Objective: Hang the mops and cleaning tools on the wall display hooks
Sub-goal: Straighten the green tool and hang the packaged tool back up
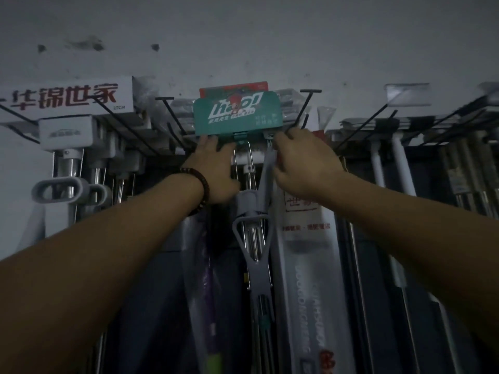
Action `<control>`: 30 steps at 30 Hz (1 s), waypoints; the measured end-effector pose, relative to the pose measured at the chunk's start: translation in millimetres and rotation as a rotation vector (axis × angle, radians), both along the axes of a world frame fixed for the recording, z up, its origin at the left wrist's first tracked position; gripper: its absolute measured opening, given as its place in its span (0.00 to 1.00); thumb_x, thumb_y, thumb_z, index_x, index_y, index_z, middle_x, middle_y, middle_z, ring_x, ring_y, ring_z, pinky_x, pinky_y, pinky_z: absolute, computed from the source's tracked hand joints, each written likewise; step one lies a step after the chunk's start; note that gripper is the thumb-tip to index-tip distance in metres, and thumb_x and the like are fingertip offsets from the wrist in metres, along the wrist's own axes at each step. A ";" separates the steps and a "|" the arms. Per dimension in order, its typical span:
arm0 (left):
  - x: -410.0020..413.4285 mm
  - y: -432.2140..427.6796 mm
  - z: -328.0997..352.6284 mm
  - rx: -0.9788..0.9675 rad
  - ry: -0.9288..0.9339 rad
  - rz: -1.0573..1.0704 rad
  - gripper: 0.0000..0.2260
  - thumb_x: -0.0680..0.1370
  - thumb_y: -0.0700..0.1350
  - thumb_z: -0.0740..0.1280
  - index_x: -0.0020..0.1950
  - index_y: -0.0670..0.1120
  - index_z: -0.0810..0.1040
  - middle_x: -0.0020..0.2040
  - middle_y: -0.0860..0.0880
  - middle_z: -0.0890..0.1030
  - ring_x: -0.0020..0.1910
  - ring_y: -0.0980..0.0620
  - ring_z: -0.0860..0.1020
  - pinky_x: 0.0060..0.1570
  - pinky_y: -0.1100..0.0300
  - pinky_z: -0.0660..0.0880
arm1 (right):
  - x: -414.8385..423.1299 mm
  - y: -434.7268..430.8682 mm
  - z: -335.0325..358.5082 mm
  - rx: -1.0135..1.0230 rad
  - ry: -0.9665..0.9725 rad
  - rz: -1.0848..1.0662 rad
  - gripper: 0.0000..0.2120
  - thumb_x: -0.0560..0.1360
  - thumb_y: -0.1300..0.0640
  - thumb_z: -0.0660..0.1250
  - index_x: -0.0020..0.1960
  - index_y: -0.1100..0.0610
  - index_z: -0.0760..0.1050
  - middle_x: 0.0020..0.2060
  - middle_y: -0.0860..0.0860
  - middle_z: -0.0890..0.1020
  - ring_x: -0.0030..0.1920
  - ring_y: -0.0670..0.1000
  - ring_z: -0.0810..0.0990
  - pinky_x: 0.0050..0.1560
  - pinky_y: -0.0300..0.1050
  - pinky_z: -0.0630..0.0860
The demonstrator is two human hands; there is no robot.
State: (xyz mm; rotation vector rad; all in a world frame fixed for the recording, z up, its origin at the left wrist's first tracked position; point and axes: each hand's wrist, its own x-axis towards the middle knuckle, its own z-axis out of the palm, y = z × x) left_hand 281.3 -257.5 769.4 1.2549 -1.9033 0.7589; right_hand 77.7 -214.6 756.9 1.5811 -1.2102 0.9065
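Dim light over a wall [243, 36] display. At upper centre of the frame sits the teal mop head [237, 114], its white logo facing out, up among the black wire hooks [304, 109] that jut from the wall. Its wire rods and grey wringer handle [252, 233] hang straight down through the middle of the frame.

The left hand [213, 168] reaches up just under the teal mop head: its fingers are stretched out with the tips against the head's lower edge, and the thumb is spread toward the wire rods. A dark beaded bracelet [200, 188] circles that wrist.

The right hand [305, 163] is raised at the head's lower right corner, beside the near end of one black hook. Its fingers are curled – whether they pinch the hook, the head or the plastic sleeve beside it, I cannot tell in this light.

A white box [64, 97] with red characters sits at upper left, with more mops hanging below it. A packaged mop in a clear sleeve [305, 238] hangs just right of the grey handle – touching it or not is unclear.
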 end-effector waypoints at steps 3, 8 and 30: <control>-14.8 15.0 -32.1 0.011 -0.008 -0.125 0.38 0.75 0.55 0.71 0.82 0.50 0.59 0.80 0.42 0.59 0.81 0.40 0.55 0.80 0.45 0.60 | -23.4 6.7 -22.8 -0.036 -0.164 0.011 0.18 0.77 0.49 0.65 0.64 0.56 0.73 0.58 0.59 0.79 0.57 0.62 0.79 0.53 0.58 0.81; -32.1 26.0 -94.5 0.061 -0.049 -0.273 0.33 0.76 0.52 0.69 0.79 0.51 0.62 0.76 0.47 0.62 0.79 0.43 0.58 0.77 0.46 0.65 | -52.3 17.9 -61.7 0.150 -0.590 0.098 0.23 0.79 0.49 0.67 0.70 0.57 0.68 0.62 0.59 0.76 0.60 0.61 0.78 0.55 0.56 0.80; -107.0 34.8 -132.1 -0.006 -0.295 -0.267 0.49 0.74 0.49 0.74 0.83 0.63 0.42 0.84 0.55 0.34 0.84 0.45 0.44 0.77 0.45 0.66 | -85.1 -2.3 -121.6 0.514 -0.830 0.796 0.16 0.78 0.70 0.62 0.56 0.55 0.82 0.41 0.58 0.86 0.39 0.56 0.85 0.40 0.52 0.83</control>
